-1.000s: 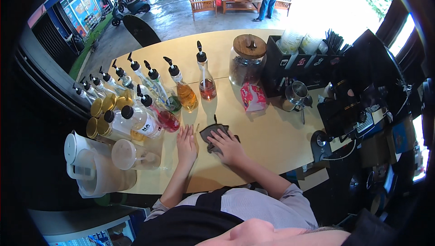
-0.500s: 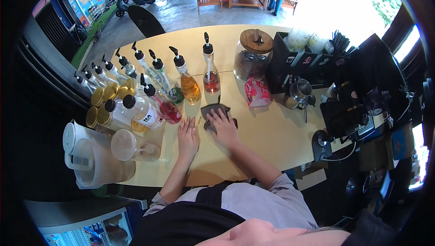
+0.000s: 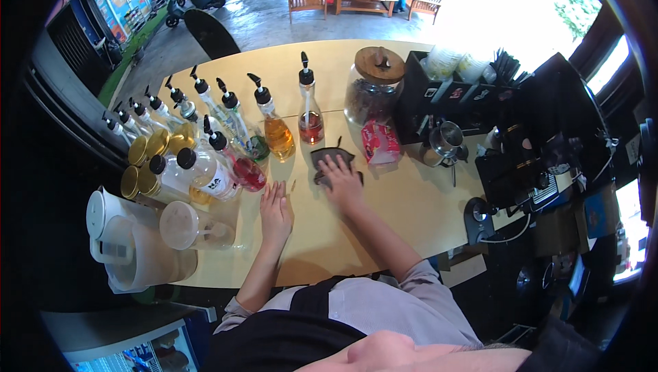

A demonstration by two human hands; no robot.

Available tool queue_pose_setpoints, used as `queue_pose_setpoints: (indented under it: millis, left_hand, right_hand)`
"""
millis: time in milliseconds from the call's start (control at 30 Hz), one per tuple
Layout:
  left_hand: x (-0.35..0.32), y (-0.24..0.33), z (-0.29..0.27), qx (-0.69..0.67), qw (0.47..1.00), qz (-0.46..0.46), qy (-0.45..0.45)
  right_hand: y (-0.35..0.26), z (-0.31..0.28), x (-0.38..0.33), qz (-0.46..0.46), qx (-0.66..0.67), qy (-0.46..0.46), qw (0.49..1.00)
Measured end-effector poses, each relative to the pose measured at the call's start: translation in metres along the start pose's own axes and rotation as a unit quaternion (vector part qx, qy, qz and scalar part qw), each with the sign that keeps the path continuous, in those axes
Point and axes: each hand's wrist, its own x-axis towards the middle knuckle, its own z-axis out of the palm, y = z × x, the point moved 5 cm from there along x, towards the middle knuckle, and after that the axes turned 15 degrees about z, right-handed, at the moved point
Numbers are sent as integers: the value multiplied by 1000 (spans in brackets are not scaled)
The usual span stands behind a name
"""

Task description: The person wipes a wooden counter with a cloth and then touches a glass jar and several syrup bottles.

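A dark grey cloth [image 3: 332, 154] lies bunched on the tan tabletop [image 3: 418, 200], right of the middle bottles. My right hand [image 3: 340, 178] presses down on it from above, fingers spread over the fabric and not wrapped around it. Part of the cloth is hidden beneath that palm. My left hand [image 3: 275, 213] rests flat on the table with its fingers stretched forward, holding nothing. Beside its fingertips stands a pump bottle of red liquid [image 3: 248, 173]. Beyond the hands stand a pump bottle of amber liquid [image 3: 279, 137] and one with a little reddish liquid [image 3: 311, 128].
More pump bottles [image 3: 156, 106] and gold-lidded jars [image 3: 157, 142] crowd the left. Near them stand a white pitcher [image 3: 108, 209] and a clear tub [image 3: 179, 224]. To the right are a wood-lidded jar [image 3: 373, 91], a red packet [image 3: 380, 142], a metal cup [image 3: 447, 137] and a black organizer [image 3: 428, 91].
My right hand has slid the cloth to the right and slightly away across the table. My left hand stays in place beside the red bottle. The whole view has shifted a little.
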Motion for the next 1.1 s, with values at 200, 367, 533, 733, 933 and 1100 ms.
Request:
queue_pose_setpoints:
  millis: [200, 367, 533, 733, 933, 1100]
  left_hand:
    - [-1, 0, 3, -23, 1000, 1, -4]
    - [-4, -1, 2, -18, 1000, -12, -2]
    - [1, 1, 1, -18, 1000, -13, -4]
    - [2, 1, 3, -9, 1000, -2, -2]
    - [-3, -4, 2, -28, 999, -16, 7]
    - [0, 1, 1, -7, 1000, -12, 8]
  right_hand:
    - [-33, -14, -62, -106, 9, -57, 993]
    - [-3, -51, -78, -70, 59, -104, 990]
    - [17, -42, -30, 14, 30, -37, 999]
    - [-30, 0, -4, -25, 10, -8, 1000]
    - [-34, -16, -60, -113, 69, -86, 987]
    - [8, -44, -54, -30, 41, -82, 995]
